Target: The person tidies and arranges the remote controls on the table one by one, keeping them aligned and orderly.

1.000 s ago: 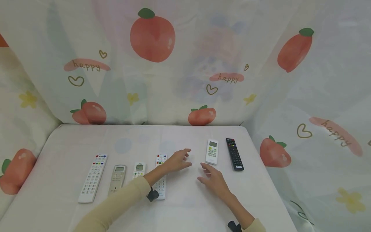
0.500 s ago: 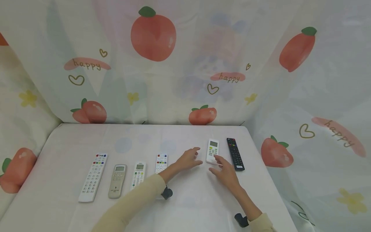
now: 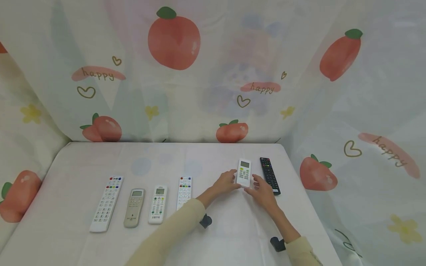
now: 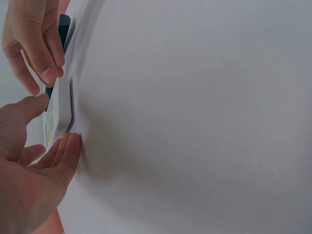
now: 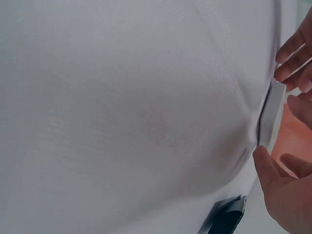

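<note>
A white air-conditioner remote (image 3: 244, 173) with a small grey screen lies face up at the right of the table, between the two hands. My left hand (image 3: 225, 182) is at its left edge, fingertips right at its side and thumb by the lower corner. At the opposite edge is my right hand (image 3: 264, 193), fingers loosely bent and thumb near the bottom end. In the left wrist view, the fingers of the left hand (image 4: 46, 178) reach the side of the white remote (image 4: 63, 105). The right wrist view has the right index fingertip close against the remote's edge (image 5: 271, 117).
A black remote (image 3: 269, 173) lies just right of the right hand. Leftward on the white table (image 3: 213, 236) are a long white remote (image 3: 107, 205), a beige one (image 3: 134, 207), a white one with a screen (image 3: 158, 204) and another white one (image 3: 184, 190), partly behind the left sleeve.
Both hands have moved right and away from the body to the white air-conditioner remote, one ending on each side of it. The left forearm has uncovered the remotes at the left.
</note>
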{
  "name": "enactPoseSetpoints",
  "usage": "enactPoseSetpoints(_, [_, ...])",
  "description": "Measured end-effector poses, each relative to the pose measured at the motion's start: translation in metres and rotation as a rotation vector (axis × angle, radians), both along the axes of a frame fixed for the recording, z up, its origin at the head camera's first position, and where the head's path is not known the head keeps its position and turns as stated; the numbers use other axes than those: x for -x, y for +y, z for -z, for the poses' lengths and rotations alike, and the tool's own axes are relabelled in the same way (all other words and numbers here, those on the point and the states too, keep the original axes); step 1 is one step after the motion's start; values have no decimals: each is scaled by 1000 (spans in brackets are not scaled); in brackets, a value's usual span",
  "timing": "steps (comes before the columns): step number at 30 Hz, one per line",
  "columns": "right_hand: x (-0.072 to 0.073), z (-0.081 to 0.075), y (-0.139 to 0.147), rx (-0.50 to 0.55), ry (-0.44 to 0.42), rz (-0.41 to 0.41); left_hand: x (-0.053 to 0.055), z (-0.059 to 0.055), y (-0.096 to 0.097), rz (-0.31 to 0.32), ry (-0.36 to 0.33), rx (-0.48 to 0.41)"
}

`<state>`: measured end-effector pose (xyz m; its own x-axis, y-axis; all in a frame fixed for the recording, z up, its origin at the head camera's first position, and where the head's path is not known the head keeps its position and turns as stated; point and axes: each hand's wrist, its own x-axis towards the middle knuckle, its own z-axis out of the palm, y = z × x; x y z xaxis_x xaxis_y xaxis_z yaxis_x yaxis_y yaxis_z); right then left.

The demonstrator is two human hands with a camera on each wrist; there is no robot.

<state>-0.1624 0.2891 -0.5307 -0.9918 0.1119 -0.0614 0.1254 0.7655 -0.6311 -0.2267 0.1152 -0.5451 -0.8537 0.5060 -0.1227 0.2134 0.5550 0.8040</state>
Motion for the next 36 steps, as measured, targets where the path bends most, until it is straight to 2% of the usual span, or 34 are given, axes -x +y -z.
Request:
enactPoseSetpoints(9, [10,0,1,64,-72,22,2,-4,9,-9,7,-6])
enactPoseSetpoints(17, [16,3,-1,48,-94,34,5,-1,15,-23,17,9])
enactPoseSetpoints(28, [18,9,-2,60,-79,61,4,-7,14,-97,-109,-66])
enactPoseSetpoints(36, [17,10,-3,75,-74,70,1,-7,13,-122,-117,-91])
